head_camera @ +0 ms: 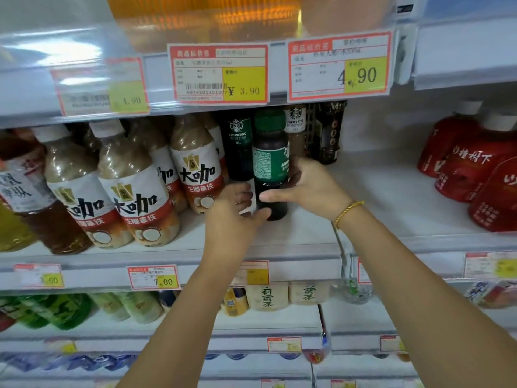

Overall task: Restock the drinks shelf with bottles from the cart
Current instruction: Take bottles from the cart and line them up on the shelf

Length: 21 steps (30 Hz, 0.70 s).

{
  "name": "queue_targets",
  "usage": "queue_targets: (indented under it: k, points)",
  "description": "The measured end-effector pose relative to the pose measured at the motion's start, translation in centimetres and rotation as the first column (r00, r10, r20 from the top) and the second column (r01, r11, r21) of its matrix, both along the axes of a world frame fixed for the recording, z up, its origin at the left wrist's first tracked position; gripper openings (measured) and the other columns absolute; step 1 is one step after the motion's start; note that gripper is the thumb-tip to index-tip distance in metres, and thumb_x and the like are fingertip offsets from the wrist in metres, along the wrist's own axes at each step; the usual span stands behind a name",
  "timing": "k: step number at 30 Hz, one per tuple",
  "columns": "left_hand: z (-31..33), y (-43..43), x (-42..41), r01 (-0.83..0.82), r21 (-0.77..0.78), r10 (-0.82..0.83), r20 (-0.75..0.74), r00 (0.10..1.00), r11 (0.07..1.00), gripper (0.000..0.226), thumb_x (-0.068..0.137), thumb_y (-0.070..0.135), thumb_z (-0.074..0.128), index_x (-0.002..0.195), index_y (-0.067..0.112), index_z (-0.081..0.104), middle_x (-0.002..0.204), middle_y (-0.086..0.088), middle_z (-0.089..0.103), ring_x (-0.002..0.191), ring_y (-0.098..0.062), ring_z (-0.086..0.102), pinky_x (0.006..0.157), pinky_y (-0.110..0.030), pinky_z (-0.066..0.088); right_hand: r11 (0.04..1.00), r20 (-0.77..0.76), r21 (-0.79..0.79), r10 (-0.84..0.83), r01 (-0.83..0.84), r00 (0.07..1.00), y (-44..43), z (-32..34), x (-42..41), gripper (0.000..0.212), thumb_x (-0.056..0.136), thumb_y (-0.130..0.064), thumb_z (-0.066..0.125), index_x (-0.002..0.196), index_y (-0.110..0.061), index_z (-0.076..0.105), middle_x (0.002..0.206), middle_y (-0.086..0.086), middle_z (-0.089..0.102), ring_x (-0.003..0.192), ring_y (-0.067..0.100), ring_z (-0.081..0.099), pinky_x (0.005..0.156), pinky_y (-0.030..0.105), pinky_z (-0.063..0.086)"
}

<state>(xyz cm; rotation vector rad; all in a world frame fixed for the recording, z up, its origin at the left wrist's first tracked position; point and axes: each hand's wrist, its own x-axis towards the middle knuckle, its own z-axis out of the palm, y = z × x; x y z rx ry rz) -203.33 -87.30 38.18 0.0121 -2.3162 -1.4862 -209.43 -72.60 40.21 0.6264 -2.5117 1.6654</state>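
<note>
A dark coffee bottle [270, 163] with a green cap and green label stands upright on the white drinks shelf [293, 233]. My right hand [310, 189] grips its lower right side, thumb across the front. My left hand [237, 211] holds the bottle's lower left, thumb under the base, fingers curled by a white divider [251, 191]. Behind stand a dark Americano bottle [237, 147] and a Caffe Latte bottle [295, 130]. The cart is not in view.
Several milky latte bottles [134, 197] fill the shelf's left part. Red bottles [472, 169] stand at the right, with bare shelf between them and my hands. Price tags [218, 74] hang on the shelf edge above. Tea bottles [268, 298] sit on the shelf below.
</note>
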Motion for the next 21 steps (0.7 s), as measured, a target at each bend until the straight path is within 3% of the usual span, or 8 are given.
queue_targets:
  k: [2,5,7,10,13,17,21]
  points:
    - [0.0,0.5,0.3,-0.025,-0.022,0.024,-0.041,0.999,0.999,0.05,0.069,0.014,0.081,0.112,0.013,0.057,0.096,0.001,0.065,0.084,-0.009,0.064,0.069,-0.013,0.052,0.999,0.02,0.033,-0.022,0.021,1.0,-0.1,-0.4,-0.1,0.086,0.054,-0.043,0.086,0.127,-0.019,0.048,0.123,-0.004,0.06,0.113,0.011,0.057,0.099,0.031,0.047]
    - [0.0,0.6,0.2,-0.016,-0.014,0.015,-0.047,0.999,1.0,0.042,0.07,0.013,0.08,0.107,0.012,0.059,0.087,0.002,0.067,0.077,-0.006,0.065,0.071,-0.021,0.055,0.983,0.149,-0.074,0.175,-0.165,0.973,0.7,0.0,-0.1,0.07,0.076,-0.002,0.073,0.137,-0.011,0.039,0.132,0.0,0.052,0.122,0.012,0.048,0.108,0.03,0.037]
    - [0.0,0.5,0.1,-0.015,-0.013,0.014,-0.036,0.999,1.0,0.039,0.072,0.01,0.078,0.107,0.01,0.061,0.089,0.001,0.068,0.078,-0.006,0.065,0.075,-0.022,0.055,0.977,0.15,-0.118,0.195,-0.178,0.969,1.3,0.3,0.2,0.062,0.077,0.01,0.067,0.132,-0.007,0.045,0.125,0.003,0.056,0.116,0.014,0.052,0.106,0.03,0.04]
    - [0.2,0.6,0.2,0.02,-0.038,-0.021,-0.024,1.0,0.999,0.042,0.076,0.006,0.074,0.116,0.01,0.061,0.098,0.007,0.065,0.084,-0.008,0.065,0.082,-0.023,0.053,0.999,0.067,-0.021,0.036,-0.035,0.997,0.9,0.4,0.2,0.054,0.07,-0.002,0.078,0.12,-0.008,0.057,0.116,0.006,0.064,0.103,0.013,0.058,0.092,0.024,0.048]
    - [0.4,0.8,0.4,0.09,-0.079,-0.089,0.019,0.996,0.993,0.043,0.082,0.007,0.068,0.123,0.016,0.059,0.1,0.016,0.062,0.084,-0.002,0.062,0.076,-0.01,0.049,0.992,-0.02,0.073,-0.102,0.103,0.995,0.1,0.6,-0.5,0.052,0.065,-0.014,0.084,0.112,-0.008,0.062,0.11,0.006,0.068,0.095,0.014,0.062,0.077,0.018,0.049]
    - [0.2,0.9,1.0,0.15,-0.274,-0.118,0.13,0.984,0.95,0.038,0.085,0.02,0.063,0.123,0.018,0.06,0.112,0.004,0.066,0.102,-0.012,0.062,0.093,-0.025,0.047,0.915,-0.125,0.238,-0.303,0.325,0.945,-1.2,0.8,-3.9,0.054,0.069,-0.03,0.081,0.116,-0.012,0.061,0.116,0.003,0.066,0.105,0.018,0.062,0.077,0.018,0.04]
    - [0.3,0.4,1.7,0.165,-0.366,-0.11,0.167,0.98,0.916,0.018,0.085,0.018,0.06,0.099,0.02,0.071,0.102,0.007,0.07,0.095,-0.01,0.063,0.087,-0.023,0.047,0.895,-0.128,0.138,-0.409,0.425,0.904,-2.2,0.2,-7.1,0.051,0.071,-0.024,0.079,0.117,-0.009,0.062,0.12,0.008,0.065,0.111,0.022,0.061,0.084,0.02,0.043]
